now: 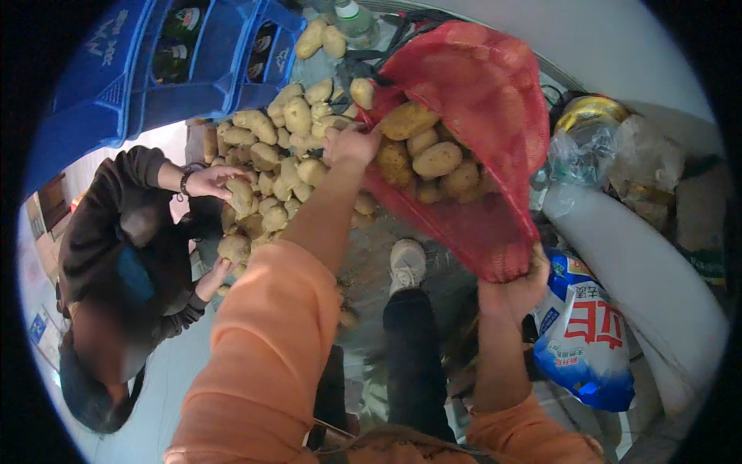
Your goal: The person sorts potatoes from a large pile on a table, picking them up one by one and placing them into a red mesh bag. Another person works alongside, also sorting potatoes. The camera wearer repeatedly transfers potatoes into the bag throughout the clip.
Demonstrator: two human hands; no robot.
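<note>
A red mesh sack [475,75] lies with its mouth spread wide, and several potatoes [437,159] show inside it. My left hand [352,144] grips the sack's rim on its left side, beside the potato pile. At the lower right corner of the mouth, my right hand [530,278] is closed on the mesh edge. A large heap of loose potatoes [278,174] spreads left of the sack, partly hidden behind my left forearm. Two more potatoes [322,39] lie apart near the top.
At the left a co-worker [122,232] crouches, holding potatoes in both hands. Blue plastic crates [133,75] with bottles stand at upper left; a clear bottle [355,26] is near the top. A blue and white bag [585,336] lies right of my right arm, beside plastic bags [585,145].
</note>
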